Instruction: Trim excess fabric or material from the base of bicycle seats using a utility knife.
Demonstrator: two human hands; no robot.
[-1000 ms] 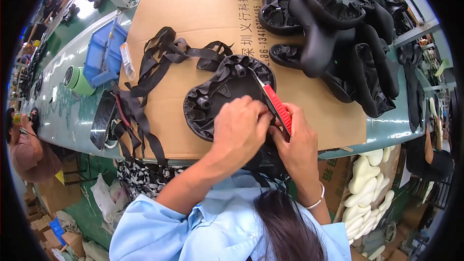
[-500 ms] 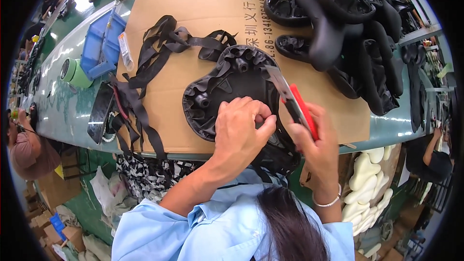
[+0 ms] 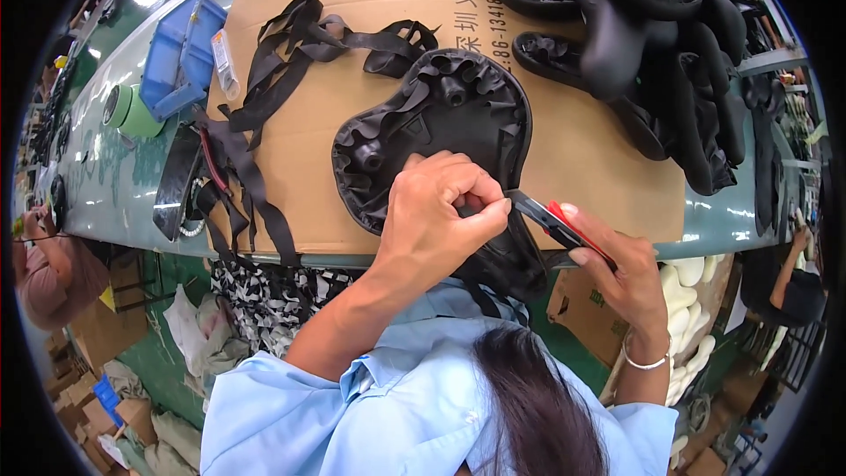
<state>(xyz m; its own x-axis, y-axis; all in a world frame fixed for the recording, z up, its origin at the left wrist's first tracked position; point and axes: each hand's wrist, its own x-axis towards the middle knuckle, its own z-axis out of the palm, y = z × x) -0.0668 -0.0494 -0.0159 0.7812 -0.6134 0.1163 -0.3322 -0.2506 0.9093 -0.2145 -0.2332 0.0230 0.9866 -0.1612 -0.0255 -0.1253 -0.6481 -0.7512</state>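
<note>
A black bicycle saddle [image 3: 441, 123] lies underside up on the cardboard at the table's front edge, its narrow nose toward me. Gathered black cover material runs round its inner rim. My left hand [image 3: 441, 207] rests over the saddle's middle, thumb and forefinger pinched at its right edge; whatever sits between them is too small to make out. In my right hand [image 3: 621, 269] is a red and black utility knife [image 3: 568, 227]. Its blade tip meets the saddle's edge right beside my left fingertips.
Several black saddles [image 3: 608, 44] are heaped at the far right. Black fabric strips [image 3: 295, 53] trail over the cardboard [image 3: 599, 167] at left. Beyond them are a blue bin [image 3: 181, 57], a green round container [image 3: 132, 110] and a phone [image 3: 179, 181]. Pale saddle-shaped pads [image 3: 683, 326] lie below the table at right.
My right hand has swung down and to the right, bringing the knife blade from above the saddle to its right edge. The saddle has shifted slightly; my left hand stays pinched there.
</note>
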